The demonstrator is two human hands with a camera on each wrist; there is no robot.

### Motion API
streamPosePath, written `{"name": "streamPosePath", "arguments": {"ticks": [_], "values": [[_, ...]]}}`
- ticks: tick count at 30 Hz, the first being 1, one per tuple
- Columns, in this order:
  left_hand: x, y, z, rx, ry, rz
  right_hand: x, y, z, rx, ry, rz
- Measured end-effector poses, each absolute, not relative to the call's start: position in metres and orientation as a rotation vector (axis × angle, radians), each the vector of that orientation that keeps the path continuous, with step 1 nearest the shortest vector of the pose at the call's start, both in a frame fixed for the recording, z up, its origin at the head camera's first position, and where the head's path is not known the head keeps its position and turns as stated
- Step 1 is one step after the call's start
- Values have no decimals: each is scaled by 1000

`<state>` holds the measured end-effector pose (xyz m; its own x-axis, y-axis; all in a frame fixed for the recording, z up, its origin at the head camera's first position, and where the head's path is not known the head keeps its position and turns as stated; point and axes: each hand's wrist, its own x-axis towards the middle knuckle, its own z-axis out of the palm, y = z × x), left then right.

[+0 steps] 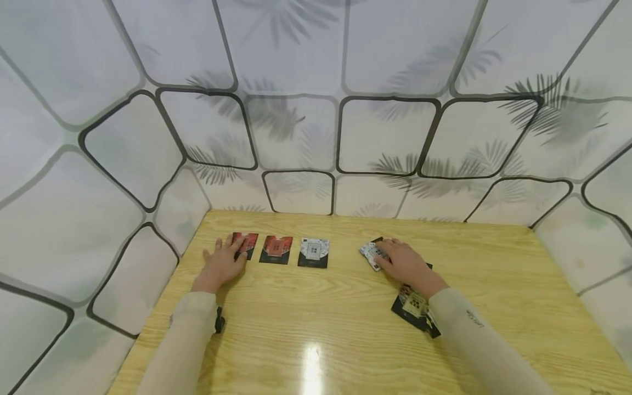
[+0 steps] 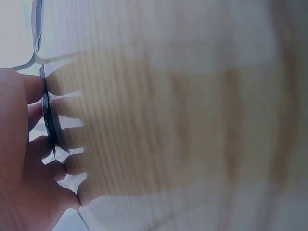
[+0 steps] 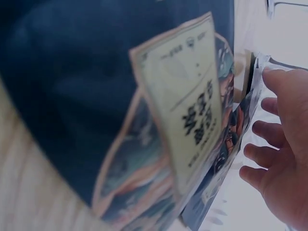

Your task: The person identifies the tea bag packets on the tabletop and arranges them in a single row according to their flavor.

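Observation:
My left hand (image 1: 222, 265) rests with spread fingers on a red and black flat packet (image 1: 250, 241), the leftmost of a row. To its right lie another red packet (image 1: 276, 249) and a white and black packet (image 1: 313, 252). My right hand (image 1: 404, 264) lies over a tilted white packet (image 1: 369, 253), its fingertips touching it and covering part of it. Under the right forearm are overlapping dark packets (image 1: 411, 307), partly hidden by the sleeve. In the right wrist view, a dark packet's cream label (image 3: 185, 106) fills the near side, with my loosely bent fingers (image 3: 267, 132) beyond.
A wooden table (image 1: 296, 318) spans the front, with a bright glare spot near its front edge. Patterned fabric walls (image 1: 296, 137) with dark outlines and leaf prints enclose the back and sides. Something black (image 1: 219, 320) shows at the left wrist.

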<state>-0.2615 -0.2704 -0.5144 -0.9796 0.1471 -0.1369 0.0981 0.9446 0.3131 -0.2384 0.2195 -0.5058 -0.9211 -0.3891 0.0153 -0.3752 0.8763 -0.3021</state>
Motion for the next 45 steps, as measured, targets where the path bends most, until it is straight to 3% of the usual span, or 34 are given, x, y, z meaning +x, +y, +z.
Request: {"name": "streamPosePath", "arguments": {"ticks": [33,45], "values": [[-260,-270,-511,194,2932,468,-234,215,-497,-496,3178,-208],[-259,-269,-511,197,2929,479,-232,220,-499,-678,2982,-371]]}}
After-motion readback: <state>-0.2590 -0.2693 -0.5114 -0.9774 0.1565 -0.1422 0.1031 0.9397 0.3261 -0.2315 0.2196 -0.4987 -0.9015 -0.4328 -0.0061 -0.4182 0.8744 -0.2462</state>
